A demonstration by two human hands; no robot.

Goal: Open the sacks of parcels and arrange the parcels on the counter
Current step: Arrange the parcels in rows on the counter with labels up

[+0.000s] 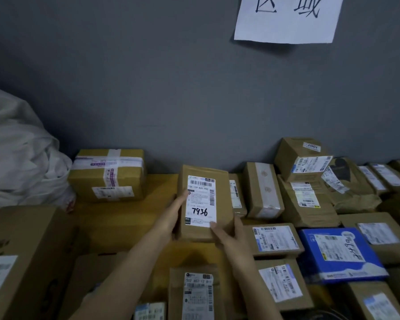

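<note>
Holding one brown parcel between both grips. Left grip wrapped round its left edge, thumb laid across the white label. Right grip clasped at its lower right corner, thumb tip on the label's bottom edge. Label turned toward the camera, handwritten 7936 under the barcode. Held over the bare yellow surface, about midway along its back edge, just short of the grey wall; contact between its lower end and the surface impossible to tell.

Just beside it on the right, a narrow parcel standing, then an upright box with a strip of tape, both close to the wall. Farther right along the back edge, a heap of brown parcels leaning on one another. Nearer on the right, flat labelled parcels in rows, among them a blue parcel with a number scrawled on its label. Toward the near edge, between the forearms, a flat parcel lying label up.

At the back left corner, a taped box against the wall, just beside a crumpled white sack on its left. At the near left, a big carton. High on the wall to the right, a white paper sign with two black characters.
</note>
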